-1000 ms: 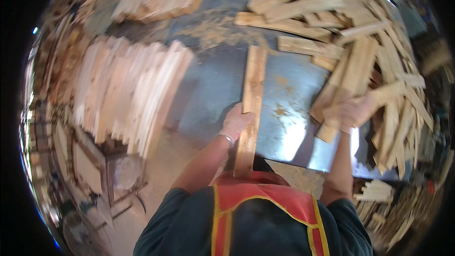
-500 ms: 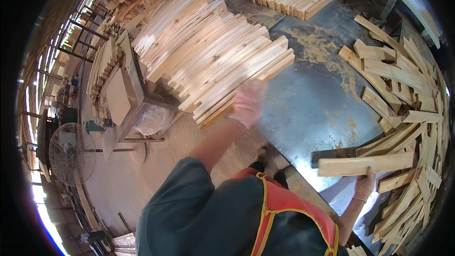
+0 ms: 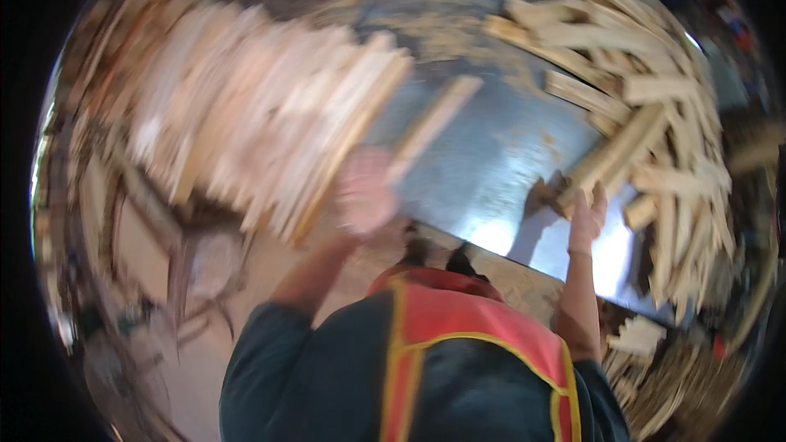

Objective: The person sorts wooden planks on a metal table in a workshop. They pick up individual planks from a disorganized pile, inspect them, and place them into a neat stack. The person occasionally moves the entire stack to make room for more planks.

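A single wooden strip [image 3: 438, 124] is seen lying on the dark metal bench [image 3: 475, 196], to the right of a long row of pale strips [image 3: 270, 115] set side by side. Its long axis is slanted: the near end is pointed toward the person and a little left, the far end away and to the right. By the nearest strip of the row much the same direction is followed, though more steeply, and a wedge of bare metal is left between the two.

The left hand [image 3: 367, 195] is the nearer one by far. It is placed right at the near end of the strip, in the gap beside the row, so that the strip's length is stretched ahead of it and to its right. The hand is badly blurred, and whether the strip is grasped, merely touched or let go cannot be told.

The right hand [image 3: 588, 217] is held well apart, over the bench's near right part. Its fingers are raised and parted, and nothing is seen to be gripped. Just beyond the fingertips the near end of a slanted board [image 3: 614, 155] is found, at the edge of a loose heap of boards [image 3: 684, 139]. Farther off, sawdust [image 3: 458, 33] is scattered over the metal.
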`<state>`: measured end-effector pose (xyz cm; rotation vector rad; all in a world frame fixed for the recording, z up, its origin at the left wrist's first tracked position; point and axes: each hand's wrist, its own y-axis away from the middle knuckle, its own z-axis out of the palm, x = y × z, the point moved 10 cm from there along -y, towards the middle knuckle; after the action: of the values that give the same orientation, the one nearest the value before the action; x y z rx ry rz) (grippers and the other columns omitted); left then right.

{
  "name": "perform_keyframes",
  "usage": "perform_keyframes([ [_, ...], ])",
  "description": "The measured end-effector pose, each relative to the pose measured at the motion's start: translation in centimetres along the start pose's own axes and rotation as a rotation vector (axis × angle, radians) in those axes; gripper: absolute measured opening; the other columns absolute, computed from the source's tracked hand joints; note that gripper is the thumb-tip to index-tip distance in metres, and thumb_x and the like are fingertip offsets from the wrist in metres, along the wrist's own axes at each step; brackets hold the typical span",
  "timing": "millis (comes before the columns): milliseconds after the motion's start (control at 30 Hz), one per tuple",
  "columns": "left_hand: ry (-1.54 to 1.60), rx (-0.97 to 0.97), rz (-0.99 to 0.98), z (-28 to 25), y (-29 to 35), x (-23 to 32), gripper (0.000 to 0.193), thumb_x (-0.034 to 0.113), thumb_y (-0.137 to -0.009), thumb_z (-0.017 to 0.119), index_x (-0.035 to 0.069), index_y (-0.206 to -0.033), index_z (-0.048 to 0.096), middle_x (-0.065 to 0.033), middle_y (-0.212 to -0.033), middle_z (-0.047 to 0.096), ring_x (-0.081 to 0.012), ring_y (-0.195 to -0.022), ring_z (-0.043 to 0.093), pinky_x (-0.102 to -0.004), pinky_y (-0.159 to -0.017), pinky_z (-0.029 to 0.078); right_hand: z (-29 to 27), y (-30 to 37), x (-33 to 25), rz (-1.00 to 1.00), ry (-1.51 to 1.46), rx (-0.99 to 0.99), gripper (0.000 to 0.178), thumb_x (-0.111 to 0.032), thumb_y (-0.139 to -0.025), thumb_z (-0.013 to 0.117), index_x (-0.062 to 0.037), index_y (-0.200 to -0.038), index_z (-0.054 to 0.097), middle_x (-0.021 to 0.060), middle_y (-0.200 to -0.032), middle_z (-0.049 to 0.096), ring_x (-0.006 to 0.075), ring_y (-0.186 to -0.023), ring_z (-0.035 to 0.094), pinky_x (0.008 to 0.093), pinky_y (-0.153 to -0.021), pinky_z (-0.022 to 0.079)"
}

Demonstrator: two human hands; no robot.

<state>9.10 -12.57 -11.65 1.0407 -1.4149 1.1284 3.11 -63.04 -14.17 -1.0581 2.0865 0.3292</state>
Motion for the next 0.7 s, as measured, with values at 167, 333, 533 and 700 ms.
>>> perform_keyframes([
  [167,-1.938,0.039,-0.247,-8.0,1.6,0.0,0.068,0.027,-0.099,0.063,0.013,-0.161,0.04,-0.0105,-0.16,0.045,-0.0283,-0.143,0.046,-0.0467,-0.119,0.038,-4.7,-4.5,8.3,0.295,-0.005,0.204,0.093,-0.041,-0.081,0.083,0.0024,-0.154,0.045,0.0299,-0.145,0.058,0.0451,-0.135,0.055,0.0444,-0.115,0.041],
  [333,-1.583,-0.214,-0.184,5.4,-2.7,-1.1,0.086,0.044,-0.092,0.069,0.011,-0.163,0.036,-0.0154,-0.165,0.038,-0.0345,-0.152,0.035,-0.0522,-0.124,0.028,0.2,-6.3,11.7,0.513,-0.594,0.056,0.065,-0.019,-0.078,0.087,-0.0001,-0.129,0.051,0.018,-0.112,0.067,0.0274,-0.097,0.067,0.0419,-0.084,0.057],
  [533,-1.226,-0.499,-0.062,24.4,-4.6,-3.3,0.109,0.062,-0.083,0.073,0.009,-0.166,0.027,-0.0168,-0.166,0.037,-0.0328,-0.152,0.036,-0.048,-0.123,0.03,5.0,6.0,-1.3,0.367,-0.484,-0.557,0.099,-0.047,-0.08,0.086,-0.0032,-0.156,0.04,0.0253,-0.132,0.067,0.0328,-0.126,0.063,0.0406,-0.107,0.049],
  [700,-1.212,-0.812,-0.267,35.2,-5.9,-2.3,0.114,0.063,-0.081,0.076,0.006,-0.166,0.027,-0.0189,-0.164,0.038,-0.0357,-0.149,0.041,-0.046,-0.119,0.036,-4.3,-3.7,8.5,0.131,-0.098,0.004,0.042,-0.025,-0.088,0.07,-0.0022,-0.123,0.062,0.0239,-0.113,0.07,0.0424,-0.109,0.065,0.0439,-0.1,0.051],
])
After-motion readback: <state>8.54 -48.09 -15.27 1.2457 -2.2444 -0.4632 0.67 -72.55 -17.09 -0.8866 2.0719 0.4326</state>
